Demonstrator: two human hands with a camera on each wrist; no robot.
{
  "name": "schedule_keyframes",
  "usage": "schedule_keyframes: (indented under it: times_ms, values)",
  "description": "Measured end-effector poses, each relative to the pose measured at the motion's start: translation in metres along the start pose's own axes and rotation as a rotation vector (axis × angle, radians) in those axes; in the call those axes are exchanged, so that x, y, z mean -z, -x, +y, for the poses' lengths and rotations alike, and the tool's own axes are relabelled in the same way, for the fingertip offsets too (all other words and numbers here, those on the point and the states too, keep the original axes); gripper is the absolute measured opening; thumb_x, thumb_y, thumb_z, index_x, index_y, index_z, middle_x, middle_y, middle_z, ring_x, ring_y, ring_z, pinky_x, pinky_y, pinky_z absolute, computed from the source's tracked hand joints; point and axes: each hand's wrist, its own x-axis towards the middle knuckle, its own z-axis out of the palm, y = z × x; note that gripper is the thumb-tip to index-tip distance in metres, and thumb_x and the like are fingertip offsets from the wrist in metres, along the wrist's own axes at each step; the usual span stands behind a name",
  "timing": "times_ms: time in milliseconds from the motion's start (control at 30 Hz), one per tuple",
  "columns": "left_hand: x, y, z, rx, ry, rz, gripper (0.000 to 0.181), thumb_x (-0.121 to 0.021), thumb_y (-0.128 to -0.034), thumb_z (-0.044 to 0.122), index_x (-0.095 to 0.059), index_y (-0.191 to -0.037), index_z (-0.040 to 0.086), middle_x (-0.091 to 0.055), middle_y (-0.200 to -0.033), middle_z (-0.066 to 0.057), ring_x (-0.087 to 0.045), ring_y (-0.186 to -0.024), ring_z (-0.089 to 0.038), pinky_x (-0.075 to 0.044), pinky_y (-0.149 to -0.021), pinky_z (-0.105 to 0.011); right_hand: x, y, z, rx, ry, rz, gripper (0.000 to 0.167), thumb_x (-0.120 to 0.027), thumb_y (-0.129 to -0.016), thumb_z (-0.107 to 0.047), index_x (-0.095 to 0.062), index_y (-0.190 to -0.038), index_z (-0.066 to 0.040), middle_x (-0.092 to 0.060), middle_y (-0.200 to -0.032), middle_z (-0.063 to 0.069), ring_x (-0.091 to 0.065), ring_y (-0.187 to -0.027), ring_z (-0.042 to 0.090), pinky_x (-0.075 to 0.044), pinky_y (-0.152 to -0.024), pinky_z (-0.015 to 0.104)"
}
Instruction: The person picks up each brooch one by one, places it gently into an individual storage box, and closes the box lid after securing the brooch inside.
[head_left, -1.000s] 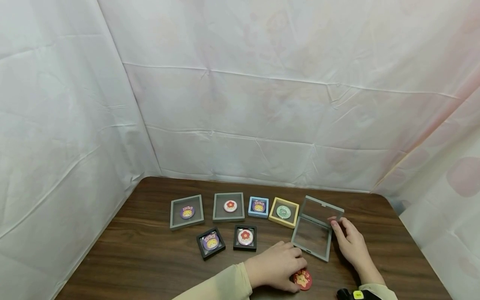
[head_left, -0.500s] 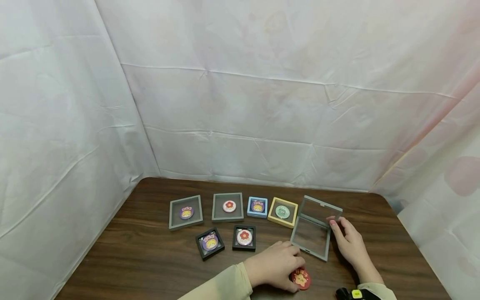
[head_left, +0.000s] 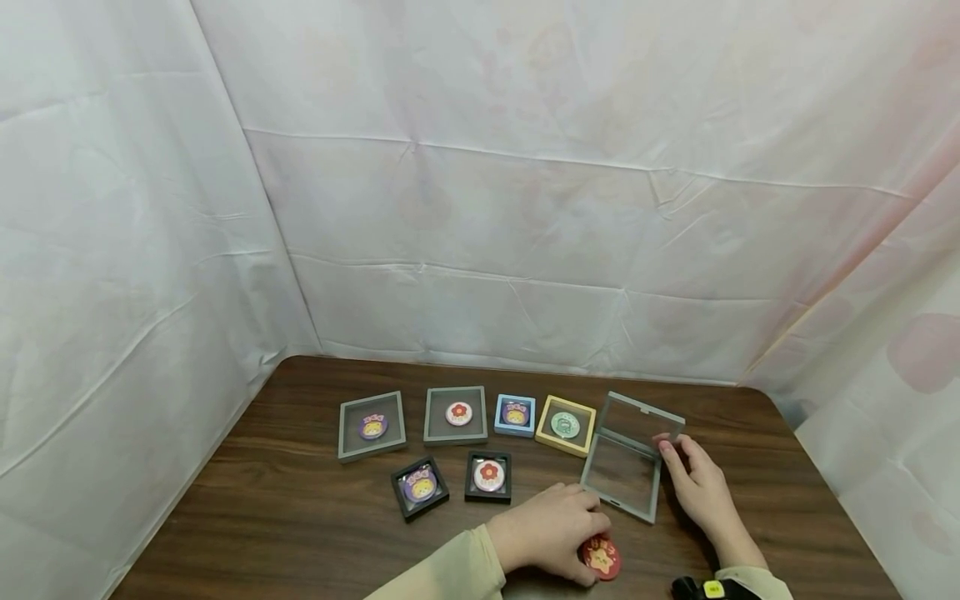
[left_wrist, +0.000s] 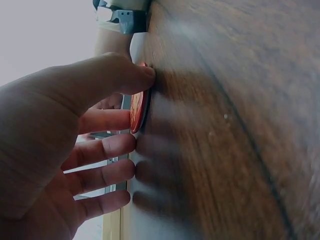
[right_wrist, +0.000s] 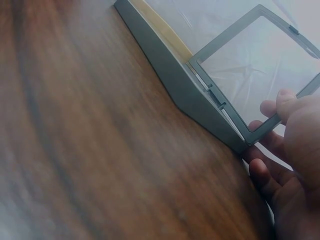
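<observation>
On the table near its front edge lies a round red badge (head_left: 602, 558) with a yellow star face. My left hand (head_left: 551, 533) pinches it by its edges, thumb on the near side and index finger on the far side; in the left wrist view the badge (left_wrist: 137, 112) stays nearly flat to the wood. Just beyond is a grey display case (head_left: 621, 505) with clear film, its hinged lid (head_left: 648, 408) raised. My right hand (head_left: 705, 492) holds the lid's right side between thumb and fingers, as the right wrist view shows on the lid frame (right_wrist: 230, 30).
Left of the raised-lid case are a yellow case (head_left: 567, 447) with a green badge and a blue case (head_left: 516, 431). Two grey cases (head_left: 456, 439) (head_left: 371, 454) stand farther left. Two black cases (head_left: 487, 497) (head_left: 420, 508) sit nearer. White curtains (head_left: 480, 208) hang behind the dark wooden table (head_left: 300, 533).
The head view has shifted slightly. The red badge has turned a little under my left fingers; my right hand and the raised lid keep their place.
</observation>
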Motion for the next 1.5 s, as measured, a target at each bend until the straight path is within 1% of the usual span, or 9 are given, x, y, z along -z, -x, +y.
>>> schedule_keyframes:
  times_ms: [133,267,467,633,767,967,1200,1367,1500]
  values:
    - [0.000,-0.001,-0.004,-0.005,0.028,-0.011,0.042,-0.089,-0.0833,0.056,-0.074,-0.114,0.031,-0.059,-0.104,0.017,-0.052,-0.094,0.003,-0.043,-0.082,-0.018,-0.001,0.000,0.000,0.006,-0.001,0.005,0.019,-0.057,-0.116,-0.024,-0.071,-0.116,-0.011,-0.074,-0.128,0.013,-0.066,-0.117,0.034,-0.045,-0.087,0.020]
    - [0.001,-0.002,-0.011,0.020,0.056,-0.008,0.044,-0.088,-0.0834,0.055,-0.073,-0.116,0.030,-0.061,-0.103,0.018,-0.053,-0.092,0.004,-0.044,-0.083,-0.018,-0.003,0.000,0.000,0.012,0.010,0.013,0.017,-0.058,-0.116,-0.022,-0.071,-0.114,-0.011,-0.075,-0.124,0.012,-0.066,-0.113,0.030,-0.047,-0.086,0.024]
    - [0.003,-0.008,-0.022,0.103,0.081,0.065,0.044,-0.089,-0.0825,0.053,-0.074,-0.116,0.029,-0.062,-0.105,0.019,-0.053,-0.094,0.002,-0.043,-0.083,-0.019,-0.003,-0.002,-0.001,0.001,0.011,0.003,0.019,-0.057,-0.116,-0.023,-0.068,-0.112,-0.008,-0.073,-0.119,0.015,-0.067,-0.110,0.035,-0.053,-0.082,0.044]
    - [0.002,-0.016,-0.031,0.181,0.105,0.137,0.040,-0.088,-0.0818,0.050,-0.073,-0.113,0.030,-0.061,-0.102,0.019,-0.054,-0.095,0.001,-0.044,-0.087,-0.020,-0.003,-0.002,0.000,-0.002,0.008,-0.001,0.020,-0.056,-0.117,-0.023,-0.068,-0.113,-0.008,-0.073,-0.123,0.017,-0.068,-0.114,0.038,-0.053,-0.084,0.043]
    - [0.000,-0.023,-0.035,0.214,0.099,0.188,0.039,-0.088,-0.0810,0.050,-0.072,-0.110,0.029,-0.062,-0.100,0.018,-0.054,-0.093,0.000,-0.046,-0.090,-0.022,-0.003,-0.002,0.000,0.001,0.014,0.002,0.020,-0.056,-0.117,-0.023,-0.068,-0.111,-0.008,-0.073,-0.123,0.016,-0.068,-0.112,0.037,-0.052,-0.082,0.042]
    - [-0.002,-0.033,-0.038,0.269,0.080,0.222,0.042,-0.087,-0.0825,0.053,-0.074,-0.114,0.030,-0.066,-0.105,0.016,-0.051,-0.092,-0.002,-0.047,-0.092,-0.026,-0.004,-0.003,-0.001,0.006,0.014,0.008,0.019,-0.057,-0.116,-0.022,-0.068,-0.109,-0.009,-0.074,-0.123,0.015,-0.068,-0.113,0.036,-0.051,-0.083,0.035]
    - [-0.010,-0.046,-0.038,0.323,0.046,0.217,0.043,-0.085,-0.0828,0.059,-0.074,-0.115,0.033,-0.065,-0.108,0.017,-0.052,-0.096,-0.004,-0.046,-0.097,-0.032,-0.003,-0.003,-0.001,0.014,0.007,0.010,0.020,-0.056,-0.117,-0.022,-0.070,-0.112,-0.010,-0.075,-0.125,0.014,-0.067,-0.115,0.033,-0.047,-0.086,0.023]
    - [-0.017,-0.057,-0.032,0.361,0.022,0.230,0.045,-0.083,-0.0840,0.060,-0.075,-0.120,0.033,-0.067,-0.112,0.015,-0.053,-0.099,-0.007,-0.044,-0.094,-0.032,-0.001,-0.002,0.000,0.012,-0.028,0.007,0.021,-0.056,-0.117,-0.023,-0.072,-0.118,-0.011,-0.075,-0.129,0.012,-0.065,-0.121,0.018,-0.038,-0.093,0.008]
    - [-0.020,-0.064,-0.030,0.397,-0.008,0.230,0.046,-0.082,-0.0862,0.059,-0.075,-0.125,0.034,-0.068,-0.116,0.015,-0.049,-0.096,-0.008,-0.039,-0.088,-0.030,-0.001,-0.002,0.001,0.019,-0.028,0.009,0.020,-0.056,-0.117,-0.022,-0.072,-0.119,-0.011,-0.075,-0.129,0.012,-0.062,-0.120,0.005,-0.037,-0.093,0.007]
